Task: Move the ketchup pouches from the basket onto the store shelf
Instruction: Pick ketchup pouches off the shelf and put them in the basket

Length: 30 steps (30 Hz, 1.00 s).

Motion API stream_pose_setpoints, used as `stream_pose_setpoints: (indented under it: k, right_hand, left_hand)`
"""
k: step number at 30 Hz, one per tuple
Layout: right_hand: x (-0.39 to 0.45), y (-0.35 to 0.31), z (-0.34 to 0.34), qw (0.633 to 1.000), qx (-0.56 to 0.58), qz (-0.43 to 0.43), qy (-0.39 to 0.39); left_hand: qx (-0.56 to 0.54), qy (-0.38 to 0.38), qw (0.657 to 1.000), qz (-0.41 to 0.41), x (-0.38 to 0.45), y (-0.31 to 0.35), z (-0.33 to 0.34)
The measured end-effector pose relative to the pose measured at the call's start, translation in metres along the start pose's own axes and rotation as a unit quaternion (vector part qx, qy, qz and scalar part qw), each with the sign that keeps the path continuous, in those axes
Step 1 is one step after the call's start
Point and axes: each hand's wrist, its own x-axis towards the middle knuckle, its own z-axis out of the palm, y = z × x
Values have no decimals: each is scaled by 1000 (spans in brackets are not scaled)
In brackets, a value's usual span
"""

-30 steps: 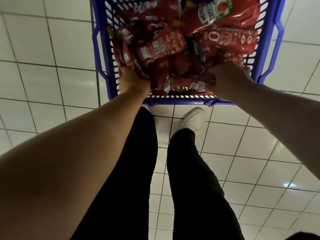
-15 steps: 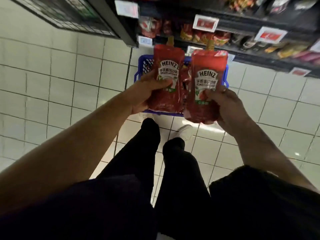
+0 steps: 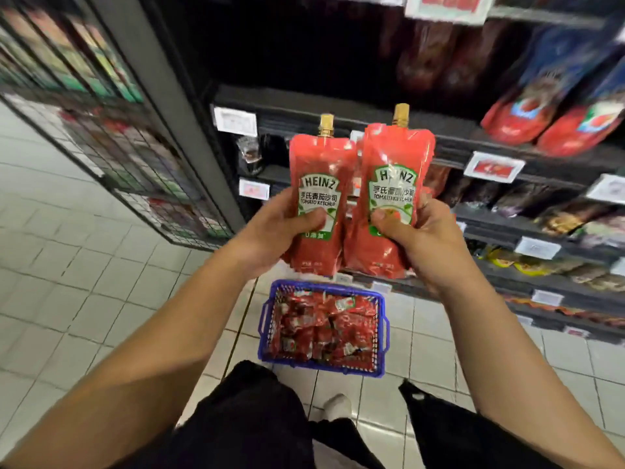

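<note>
Shop aisle, tiled floor (image 3: 84, 265). Nearest, the basket (image 3: 267, 324) stood on the floor, full of pouches. Above it, the left hand (image 3: 270, 231) gripped one upright pouch (image 3: 319, 184) and the right hand (image 3: 416, 231) another (image 3: 394, 170), thumbs across the labels. Beyond stood the shelf (image 3: 338, 111); seating each pouch base-first, spout up, would probably serve best.

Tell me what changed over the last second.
Both hands left the blue basket, each gripping pouches, and rose toward the shelf. The left hand holds the left pouch, the right hand the right pouch, both upright. The basket stayed on the floor, with pouches inside.
</note>
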Motion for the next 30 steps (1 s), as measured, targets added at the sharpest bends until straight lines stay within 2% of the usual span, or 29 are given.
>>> stream_pose_setpoints:
  k: [5,11,18,22,27,30]
  right_hand:
    - [23,-76,21,996,-41,-77,14]
    - [67,-144,57,990,-40,-115,68]
    - [119,-198,100,985,27,-126,116]
    - [138,-215,114,985,29,-127,115]
    - [167,-233,116,982,40,-126,137]
    - [181,-239,112,983,32,-118,135]
  left_hand:
    - [38,-7,994,98,15,84,-8]
    - [47,24,982,184,47,181,-43]
    - [151,-23,963,220,97,284,-84]
    - [170,-30,963,206,134,329,-89]
    - [194,22,969,154,201,359,-84]
    - [195,25,963,185,244,367,-83]
